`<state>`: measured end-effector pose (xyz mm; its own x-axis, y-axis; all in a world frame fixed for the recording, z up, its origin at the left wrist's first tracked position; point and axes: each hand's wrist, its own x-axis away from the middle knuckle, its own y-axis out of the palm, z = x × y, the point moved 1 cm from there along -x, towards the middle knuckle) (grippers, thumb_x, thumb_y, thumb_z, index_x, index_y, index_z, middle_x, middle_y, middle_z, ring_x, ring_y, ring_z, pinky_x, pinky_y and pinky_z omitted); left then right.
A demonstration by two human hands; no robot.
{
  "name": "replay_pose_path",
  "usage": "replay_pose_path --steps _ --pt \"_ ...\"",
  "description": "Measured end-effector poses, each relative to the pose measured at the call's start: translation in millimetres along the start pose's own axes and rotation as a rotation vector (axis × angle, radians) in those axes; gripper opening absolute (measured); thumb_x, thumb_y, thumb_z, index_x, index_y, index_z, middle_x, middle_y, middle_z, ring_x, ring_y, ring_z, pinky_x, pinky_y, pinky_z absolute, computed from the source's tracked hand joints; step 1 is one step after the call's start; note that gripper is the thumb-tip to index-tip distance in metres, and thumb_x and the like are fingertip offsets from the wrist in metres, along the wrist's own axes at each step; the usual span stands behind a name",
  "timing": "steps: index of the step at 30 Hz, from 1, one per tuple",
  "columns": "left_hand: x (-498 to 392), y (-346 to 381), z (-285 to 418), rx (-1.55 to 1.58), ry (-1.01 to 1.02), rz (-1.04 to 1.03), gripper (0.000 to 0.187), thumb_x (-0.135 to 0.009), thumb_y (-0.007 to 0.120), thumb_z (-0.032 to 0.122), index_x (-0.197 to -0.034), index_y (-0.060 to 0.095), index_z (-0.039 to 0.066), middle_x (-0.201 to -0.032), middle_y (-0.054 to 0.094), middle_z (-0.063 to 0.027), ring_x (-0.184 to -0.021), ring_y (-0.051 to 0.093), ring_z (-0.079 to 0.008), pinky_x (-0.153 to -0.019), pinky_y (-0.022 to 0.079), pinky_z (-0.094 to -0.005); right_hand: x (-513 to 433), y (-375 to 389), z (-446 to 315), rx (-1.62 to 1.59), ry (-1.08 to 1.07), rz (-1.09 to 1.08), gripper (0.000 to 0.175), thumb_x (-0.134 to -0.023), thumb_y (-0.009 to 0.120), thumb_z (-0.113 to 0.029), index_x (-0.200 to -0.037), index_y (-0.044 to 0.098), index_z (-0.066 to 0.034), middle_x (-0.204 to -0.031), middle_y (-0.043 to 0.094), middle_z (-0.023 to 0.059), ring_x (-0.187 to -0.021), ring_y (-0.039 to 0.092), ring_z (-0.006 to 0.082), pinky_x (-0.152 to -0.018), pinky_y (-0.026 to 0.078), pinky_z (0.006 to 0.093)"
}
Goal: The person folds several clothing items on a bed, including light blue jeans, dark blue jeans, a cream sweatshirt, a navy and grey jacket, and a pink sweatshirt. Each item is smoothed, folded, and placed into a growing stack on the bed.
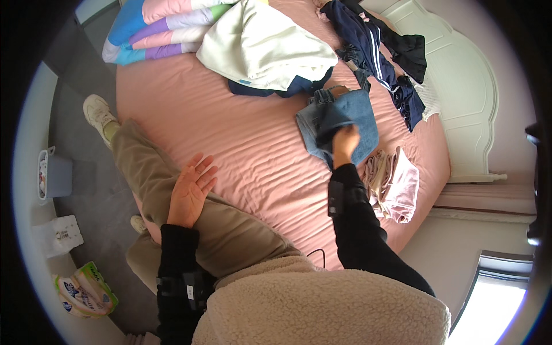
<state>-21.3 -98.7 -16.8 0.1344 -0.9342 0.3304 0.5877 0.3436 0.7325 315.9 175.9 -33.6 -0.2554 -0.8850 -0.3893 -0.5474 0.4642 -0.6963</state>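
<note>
My right hand [346, 141] is at a stack of folded blue jeans [360, 112] on the bed, its fingers curled on the denim. A dark, blurred part of the denim lies right beside the fingers, and the fingertips are partly hidden. My left hand [192, 192] holds nothing; it rests palm up with fingers apart, over my thigh in khaki trousers [241, 230]. Near my right forearm is a pile of folded pink and beige clothes [396, 185]. All of these clothes lie on a pink bedsheet [258, 151].
A cream blanket [263, 47] covers part of a dark blue cloth, beside a multicoloured quilt [159, 34]. Dark trousers with white stripes [375, 56] lie near the white headboard [465, 90]. A basket [58, 174] and wrapped packs [86, 293] stand on the grey floor.
</note>
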Motion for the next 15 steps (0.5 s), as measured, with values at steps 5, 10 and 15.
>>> replay_pose_path --steps 5,10,15 --pt "-5 3 0 -0.033 -0.046 -0.014 0.051 -0.098 0.046 0.032 -0.141 0.035 0.007 -0.139 0.044 -0.0099 -0.124 0.045 -0.0229 -0.104 0.033 -0.0364 -52 -37 -18 -0.259 -0.227 0.151 0.029 -0.091 0.049 -0.011 -0.112 0.059 0.0066 -0.103 0.063 0.0283 -0.095 0.062 0.0399 -0.084 0.047 0.0395" --pt "-5 4 0 -0.045 -0.032 -0.001 0.052 -0.098 0.045 0.032 -0.141 0.035 0.006 -0.14 0.043 -0.0109 -0.125 0.044 -0.0243 -0.105 0.032 -0.0371 -18 11 -49 -0.229 -0.314 0.022 0.031 -0.089 0.054 -0.007 -0.119 0.06 -0.0024 -0.118 0.063 0.0184 -0.109 0.06 0.0308 -0.093 0.046 0.0335" --pt "-4 4 -1 -0.097 -0.044 0.032 0.054 -0.098 0.042 0.036 -0.142 0.034 0.006 -0.141 0.042 -0.0117 -0.127 0.041 -0.0255 -0.107 0.03 -0.0383 2 45 -44 0.134 -0.577 -0.387 0.042 -0.08 0.067 -0.026 -0.117 0.063 -0.0066 -0.138 0.043 0.0252 -0.129 0.038 0.0432 -0.105 0.031 0.0495"
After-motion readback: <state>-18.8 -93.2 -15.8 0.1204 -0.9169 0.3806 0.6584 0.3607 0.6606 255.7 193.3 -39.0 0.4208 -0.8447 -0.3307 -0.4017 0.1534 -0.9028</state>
